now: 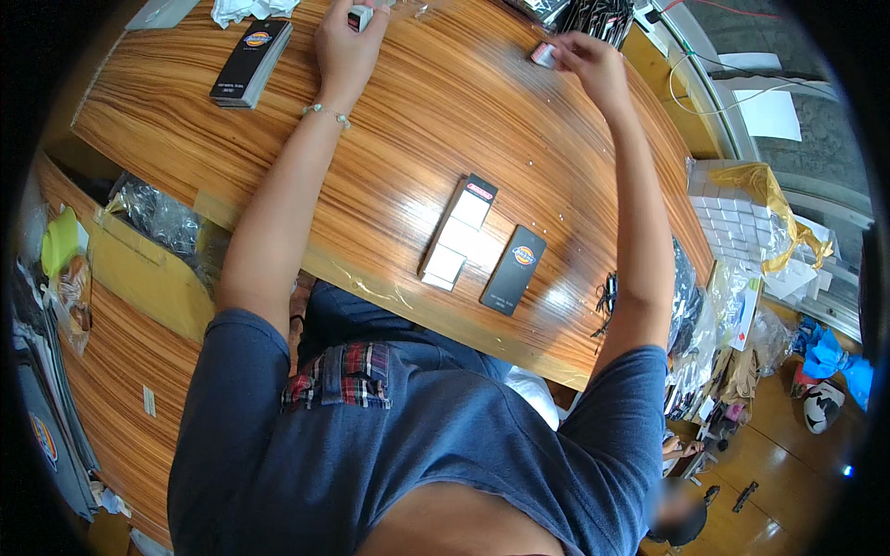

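Observation:
At the far edge of the view, my left hand (349, 57) is closed round a small white and black stack (360, 18), of which only the end shows. My right hand (591, 67) reaches to the far right and pinches a small white and red label (544, 56) between thumb and fingers. Nearer to me lies a stack of white and black cards (451, 239), fanned lengthwise. Beside it, on its right, a single black hang tag (513, 270) with a coloured oval logo lies flat. A thick pile of similar black tags (251, 64) sits at the far left.
The curved wood-grain table (408, 157) has small white specks on it. Black strings (598, 20) are heaped beyond my right hand. White crumpled material (252, 9) lies far left. Wrapped white boxes (742, 215) and plastic bags stand at the right; another person (679, 514) is lower right.

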A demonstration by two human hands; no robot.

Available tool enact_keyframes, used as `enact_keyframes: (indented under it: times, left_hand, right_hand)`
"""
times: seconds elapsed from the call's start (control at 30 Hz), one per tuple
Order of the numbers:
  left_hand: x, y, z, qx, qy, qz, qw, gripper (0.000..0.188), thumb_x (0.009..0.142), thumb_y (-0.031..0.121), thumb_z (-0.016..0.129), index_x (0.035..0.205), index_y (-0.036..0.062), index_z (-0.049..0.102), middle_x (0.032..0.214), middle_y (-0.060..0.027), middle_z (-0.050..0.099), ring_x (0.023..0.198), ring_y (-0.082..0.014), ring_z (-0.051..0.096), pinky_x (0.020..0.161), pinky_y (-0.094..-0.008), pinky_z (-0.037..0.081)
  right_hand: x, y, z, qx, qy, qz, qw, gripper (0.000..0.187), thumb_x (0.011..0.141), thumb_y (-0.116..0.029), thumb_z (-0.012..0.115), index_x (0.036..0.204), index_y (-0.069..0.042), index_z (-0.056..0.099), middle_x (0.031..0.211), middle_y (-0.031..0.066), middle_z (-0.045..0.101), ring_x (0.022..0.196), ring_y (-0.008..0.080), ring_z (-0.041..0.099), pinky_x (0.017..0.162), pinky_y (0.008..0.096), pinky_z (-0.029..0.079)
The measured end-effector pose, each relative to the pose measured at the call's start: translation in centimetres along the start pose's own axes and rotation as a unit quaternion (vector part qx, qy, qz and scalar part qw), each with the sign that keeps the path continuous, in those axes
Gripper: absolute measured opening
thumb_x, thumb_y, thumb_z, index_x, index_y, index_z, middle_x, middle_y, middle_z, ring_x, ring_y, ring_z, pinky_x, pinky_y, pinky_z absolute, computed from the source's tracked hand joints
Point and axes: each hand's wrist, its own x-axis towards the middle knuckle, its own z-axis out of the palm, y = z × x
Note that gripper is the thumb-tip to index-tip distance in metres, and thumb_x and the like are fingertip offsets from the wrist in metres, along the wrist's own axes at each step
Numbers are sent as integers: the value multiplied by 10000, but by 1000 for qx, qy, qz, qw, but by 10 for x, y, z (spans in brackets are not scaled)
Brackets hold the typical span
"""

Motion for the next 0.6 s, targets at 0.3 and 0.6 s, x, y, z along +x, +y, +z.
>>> enact_keyframes:
  times: [0.3, 0.6]
  left_hand:
    - [0, 10, -4, 33, 2, 8, 999, 159, 771, 90, 625, 761, 26, 479, 678, -91, 481, 628, -186, 463, 583, -307, 390]
    - [-3, -5, -2, 33, -38, 11, 999, 170, 775, 179, 658, 791, 61, 537, 630, 6, 482, 552, -92, 403, 512, -251, 357]
  right_hand:
    - [30, 32, 14, -11, -155, 36, 987, 128, 779, -30, 602, 890, -33, 666, 652, 40, 620, 564, 82, 553, 533, 243, 469]
    - [-103, -6, -41, 70, -197, 109, 972, 100, 785, 17, 583, 865, 11, 643, 757, 29, 618, 676, 80, 560, 614, 223, 469]
